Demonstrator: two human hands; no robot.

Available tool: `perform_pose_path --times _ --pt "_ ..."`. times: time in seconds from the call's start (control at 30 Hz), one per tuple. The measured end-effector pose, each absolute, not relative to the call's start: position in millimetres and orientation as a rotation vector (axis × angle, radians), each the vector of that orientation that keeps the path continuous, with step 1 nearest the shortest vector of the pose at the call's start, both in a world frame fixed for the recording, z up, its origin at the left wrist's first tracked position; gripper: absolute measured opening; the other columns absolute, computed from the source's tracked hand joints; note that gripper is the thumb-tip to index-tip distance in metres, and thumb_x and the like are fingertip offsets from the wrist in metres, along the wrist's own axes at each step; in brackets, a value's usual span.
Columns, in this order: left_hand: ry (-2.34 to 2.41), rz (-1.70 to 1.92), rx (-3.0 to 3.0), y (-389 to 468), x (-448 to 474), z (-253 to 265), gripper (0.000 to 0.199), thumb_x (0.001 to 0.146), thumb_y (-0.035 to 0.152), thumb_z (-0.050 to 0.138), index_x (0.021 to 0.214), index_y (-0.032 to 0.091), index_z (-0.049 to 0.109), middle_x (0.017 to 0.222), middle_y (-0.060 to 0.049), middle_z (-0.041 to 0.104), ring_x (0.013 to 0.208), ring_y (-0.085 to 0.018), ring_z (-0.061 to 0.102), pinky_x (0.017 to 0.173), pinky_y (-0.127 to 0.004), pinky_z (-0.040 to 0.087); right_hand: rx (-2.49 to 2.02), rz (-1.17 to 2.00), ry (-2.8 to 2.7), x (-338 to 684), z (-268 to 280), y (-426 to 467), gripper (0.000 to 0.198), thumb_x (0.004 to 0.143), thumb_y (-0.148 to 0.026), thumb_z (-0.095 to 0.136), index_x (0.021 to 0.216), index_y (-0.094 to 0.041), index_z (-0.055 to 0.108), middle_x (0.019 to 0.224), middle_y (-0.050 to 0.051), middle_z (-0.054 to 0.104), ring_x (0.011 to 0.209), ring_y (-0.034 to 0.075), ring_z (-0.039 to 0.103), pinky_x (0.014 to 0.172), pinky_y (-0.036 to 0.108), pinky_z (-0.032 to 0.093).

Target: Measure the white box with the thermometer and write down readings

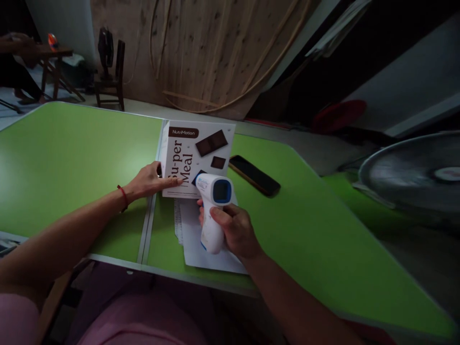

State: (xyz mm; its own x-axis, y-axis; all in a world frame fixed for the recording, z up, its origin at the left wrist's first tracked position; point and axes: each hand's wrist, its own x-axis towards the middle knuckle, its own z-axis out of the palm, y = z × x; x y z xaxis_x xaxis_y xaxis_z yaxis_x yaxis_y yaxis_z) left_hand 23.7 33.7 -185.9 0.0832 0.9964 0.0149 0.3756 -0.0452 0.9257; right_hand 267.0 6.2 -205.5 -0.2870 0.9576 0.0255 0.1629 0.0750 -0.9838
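My right hand is wrapped round the handle of a white and blue infrared thermometer, whose dark screen faces me. Its front end points at a white box printed "NutriMotion Su-per Meal", standing upright on the green table. At the box's lower left corner my left hand grips it, thumb across the printed front; the other fingers are mostly hidden behind its side. White paper sheets lie beneath the thermometer, in front of the box.
A dark smartphone lies right of the box. Beyond the table stand a wooden chair with a small fan and, at far left, a person by a small wooden table. A large round fan stands at the right.
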Motion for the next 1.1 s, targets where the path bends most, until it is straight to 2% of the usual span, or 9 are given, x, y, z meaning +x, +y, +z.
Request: perform_pose_path --times 0.2,0.43,0.73,0.9,1.0,1.1 --pt "1.352 0.961 1.572 33.6 23.3 -185.7 0.063 0.071 0.054 0.084 0.113 0.012 0.064 0.120 -0.018 0.072 0.103 -0.030 0.072 0.090 -0.048 0.060 -1.196 1.304 -1.543 267.3 -204.2 6.1 0.043 0.068 -0.056 0.069 0.082 -0.017 0.076 0.077 0.008 0.072 0.067 0.022 0.061 0.059 0.034 0.048" --pt "1.367 0.958 1.551 34.7 23.5 -187.5 0.065 0.070 0.053 0.085 0.115 0.011 0.063 0.122 -0.019 0.072 0.106 -0.031 0.071 0.092 -0.050 0.059 -1.157 1.261 -1.596 268.1 -207.6 6.3 0.045 0.074 -0.058 0.064 0.089 -0.017 0.076 0.076 0.008 0.071 0.069 0.023 0.064 0.060 0.034 0.050" --pt "1.347 0.973 1.573 35.7 21.8 -189.7 0.065 0.070 0.055 0.084 0.114 0.012 0.064 0.120 -0.019 0.072 0.104 -0.030 0.071 0.090 -0.049 0.059 -1.139 1.271 -1.589 268.7 -211.3 7.9 0.044 0.073 -0.057 0.064 0.090 -0.018 0.076 0.076 0.008 0.070 0.068 0.023 0.062 0.059 0.036 0.050" --pt "1.338 0.986 1.576 34.3 22.9 -188.6 0.064 0.069 0.054 0.085 0.113 0.012 0.064 0.120 -0.019 0.072 0.105 -0.030 0.071 0.092 -0.050 0.059 -1.148 1.243 -1.574 275.0 -210.5 15.3 0.036 0.073 -0.051 0.064 0.087 -0.020 0.074 0.071 0.006 0.067 0.066 0.023 0.062 0.059 0.037 0.049" --pt "1.310 1.010 1.580 32.6 24.8 -185.8 0.056 0.073 0.054 0.082 0.109 0.014 0.067 0.116 -0.015 0.074 0.103 -0.029 0.071 0.092 -0.049 0.060 -1.181 1.283 -1.553 287.8 -201.5 26.2 0.028 0.069 -0.045 0.065 0.080 -0.020 0.071 0.065 0.004 0.064 0.061 0.022 0.059 0.059 0.037 0.047" --pt "1.266 1.027 1.576 31.0 26.9 -183.6 0.050 0.075 0.052 0.081 0.107 0.015 0.069 0.114 -0.013 0.075 0.101 -0.028 0.071 0.091 -0.048 0.061 -1.176 1.305 -1.572 303.9 -191.0 38.1 0.026 0.066 -0.043 0.067 0.077 -0.020 0.071 0.069 0.006 0.068 0.069 0.023 0.063 0.068 0.039 0.050"
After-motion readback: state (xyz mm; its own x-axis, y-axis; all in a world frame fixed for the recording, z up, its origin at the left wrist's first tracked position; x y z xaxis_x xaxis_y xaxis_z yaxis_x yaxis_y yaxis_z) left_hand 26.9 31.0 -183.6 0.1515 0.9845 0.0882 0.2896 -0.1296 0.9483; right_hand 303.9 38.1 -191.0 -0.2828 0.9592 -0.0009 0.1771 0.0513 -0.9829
